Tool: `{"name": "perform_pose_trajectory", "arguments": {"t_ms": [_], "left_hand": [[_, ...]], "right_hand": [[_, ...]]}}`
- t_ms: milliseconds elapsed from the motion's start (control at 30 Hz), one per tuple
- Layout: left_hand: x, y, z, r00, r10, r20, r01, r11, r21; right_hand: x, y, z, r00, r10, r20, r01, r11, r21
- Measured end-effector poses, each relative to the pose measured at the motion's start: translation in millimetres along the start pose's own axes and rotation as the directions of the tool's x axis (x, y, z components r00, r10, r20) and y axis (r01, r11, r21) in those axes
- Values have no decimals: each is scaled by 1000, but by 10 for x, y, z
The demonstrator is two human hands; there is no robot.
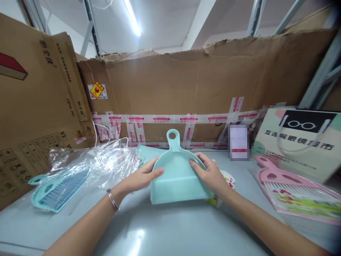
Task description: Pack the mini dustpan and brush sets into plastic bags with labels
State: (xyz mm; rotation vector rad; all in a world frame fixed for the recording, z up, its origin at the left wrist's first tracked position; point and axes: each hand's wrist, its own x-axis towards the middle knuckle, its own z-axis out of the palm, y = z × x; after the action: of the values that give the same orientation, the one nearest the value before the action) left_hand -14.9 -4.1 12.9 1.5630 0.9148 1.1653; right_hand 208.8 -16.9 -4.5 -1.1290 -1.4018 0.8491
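Observation:
A light teal dustpan (177, 174) is held up in front of me, its handle with a round hole pointing away and its wide edge towards me. My left hand (144, 175) grips its left side, thumb on the inner face. On the right side my right hand (209, 172) holds the rim in the same way. Behind the dustpan, another teal piece (150, 153) lies on the table, partly covered. A printed card or wrapper (228, 179) shows beside and below my right hand, mostly hidden.
At left, a bagged teal dustpan and brush set (60, 190) lies near crumpled clear plastic (112, 163). To the right is a packaged pink dustpan and brush set (295, 188) before a paper bag (301, 142). Cardboard (165, 85) walls the back; a large box (34, 106) stands left.

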Motion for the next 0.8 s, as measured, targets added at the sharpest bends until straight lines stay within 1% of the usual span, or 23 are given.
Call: {"name": "perform_pose_trajectory", "arguments": {"t_ms": [33,67,100,133,167,200,233,267,300,333,400,433,500,533,600,667,700,733,767,800], "left_hand": [[2,-17,29,998,-50,41,50,999,20],[18,-36,40,996,-88,33,87,996,33],[47,-55,30,993,-117,-6,118,993,25],[85,-72,1,986,-117,-115,115,993,-24],[126,-83,-43,965,-115,-235,95,991,-96],[165,-88,-94,930,-111,-350,52,983,-175],[199,-87,-147,890,-103,-445,-7,971,-239],[223,-82,-192,853,-91,-514,-67,957,-281],[238,-75,-225,828,-71,-557,-119,947,-298],[242,-68,-242,817,-48,-574,-153,943,-296],[226,-65,-231,827,-9,-562,-166,952,-259],[211,-69,-208,841,2,-542,-154,960,-234],[177,-87,-152,870,7,-493,-114,976,-187],[163,-98,-127,881,3,-473,-93,981,-167],[148,-115,-96,892,-8,-451,-63,988,-140],[150,-121,-93,890,-9,-455,-57,990,-130],[156,-119,-99,888,-1,-460,-66,989,-131],[164,-116,-107,884,11,-468,-82,988,-132],[171,-112,-118,876,25,-482,-102,986,-135],[178,-109,-128,865,39,-501,-124,983,-136]], "right_hand": [[26,14,-15,998,18,56,-19,1000,10],[57,31,-35,992,48,119,-54,997,49],[92,54,-61,984,70,161,-86,992,97],[130,84,-93,984,72,165,-94,987,127],[169,124,-131,990,55,131,-70,991,113],[206,174,-172,996,16,83,-19,999,43],[240,234,-211,997,-47,53,51,995,-80],[266,301,-246,990,-123,62,134,964,-231],[285,370,-271,973,-197,116,227,897,-379],[295,437,-286,946,-252,206,323,805,-497],[299,539,-280,872,-289,396,487,607,-628],[296,569,-263,837,-285,468,545,518,-659],[293,584,-216,785,-278,553,619,377,-689],[297,575,-192,767,-288,573,641,326,-695],[314,548,-158,731,-322,602,679,260,-686],[339,527,-152,703,-360,613,706,249,-663],[351,519,-162,700,-389,599,708,269,-653],[363,510,-181,710,-429,558,696,309,-648],[372,496,-210,737,-473,482,664,373,-648],[380,473,-247,777,-511,367,608,458,-649]]}}
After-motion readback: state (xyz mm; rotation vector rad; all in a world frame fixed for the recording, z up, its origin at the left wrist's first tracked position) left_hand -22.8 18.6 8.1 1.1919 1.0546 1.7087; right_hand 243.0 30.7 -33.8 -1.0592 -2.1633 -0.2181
